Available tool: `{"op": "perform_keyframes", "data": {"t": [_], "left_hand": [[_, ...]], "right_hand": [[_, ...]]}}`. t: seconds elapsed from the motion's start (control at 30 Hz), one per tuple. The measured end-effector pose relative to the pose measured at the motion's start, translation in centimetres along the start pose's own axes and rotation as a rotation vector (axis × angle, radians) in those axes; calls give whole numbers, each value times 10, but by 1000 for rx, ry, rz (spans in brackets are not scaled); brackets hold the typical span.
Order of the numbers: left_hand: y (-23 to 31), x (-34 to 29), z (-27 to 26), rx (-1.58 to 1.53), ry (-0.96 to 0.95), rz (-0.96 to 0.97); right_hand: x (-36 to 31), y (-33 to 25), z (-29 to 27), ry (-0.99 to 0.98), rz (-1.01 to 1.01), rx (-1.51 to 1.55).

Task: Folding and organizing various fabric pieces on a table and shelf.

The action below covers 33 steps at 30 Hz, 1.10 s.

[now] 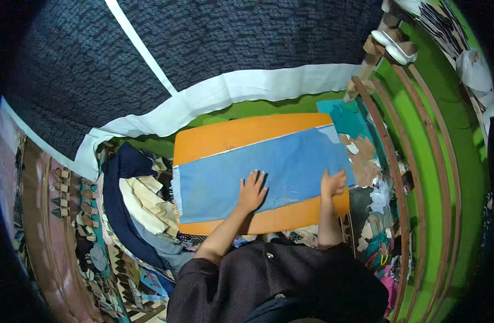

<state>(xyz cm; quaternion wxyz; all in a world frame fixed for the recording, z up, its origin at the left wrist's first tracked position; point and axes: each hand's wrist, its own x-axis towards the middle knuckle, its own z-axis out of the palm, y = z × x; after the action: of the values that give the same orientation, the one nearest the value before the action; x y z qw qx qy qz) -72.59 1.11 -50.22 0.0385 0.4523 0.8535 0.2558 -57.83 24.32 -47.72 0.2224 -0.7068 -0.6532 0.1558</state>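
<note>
Head view. Orange worktop (230, 134), rectangular, seen from above. A blue cloth (257, 172) lies flat across it, covering most of the surface; orange shows along the far edge and in a strip along the near edge. A pale edge runs along the cloth's far side.

Left hand (251, 191): palm down, fingers spread, pressed flat on the cloth near its near edge, about mid-length. Grip released, nothing held.

Right hand (333, 182): on the cloth's right near corner, fingers bent onto the fabric. Cannot tell whether the grip pinches the cloth or only presses on it.

Both forearms come up from the lower edge; dark sleeves (268, 274) below.

Left of the worktop: pile of fabrics (139, 204), dark navy and cream pieces, touching or just beside the worktop edge. Right of the worktop: scraps (370, 183) in teal, brown and white on the floor. Behind: dark patterned curtain (230, 37) with white band. Far right: curved wooden rails (397, 140) over green.
</note>
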Motion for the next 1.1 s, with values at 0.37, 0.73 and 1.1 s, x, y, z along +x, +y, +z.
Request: {"op": "perform_keyframes", "data": {"t": [0.37, 0.73, 1.1], "left_hand": [[2, -27, 42, 162, -196, 50], [-22, -16, 25, -415, -228, -146], [-58, -26, 15, -1464, -180, -1010]], "right_hand": [[8, 61, 7, -217, 448, 335], [-5, -7, 17, -427, -58, 1063], [-147, -16, -4, -1157, -1302, -75]]}}
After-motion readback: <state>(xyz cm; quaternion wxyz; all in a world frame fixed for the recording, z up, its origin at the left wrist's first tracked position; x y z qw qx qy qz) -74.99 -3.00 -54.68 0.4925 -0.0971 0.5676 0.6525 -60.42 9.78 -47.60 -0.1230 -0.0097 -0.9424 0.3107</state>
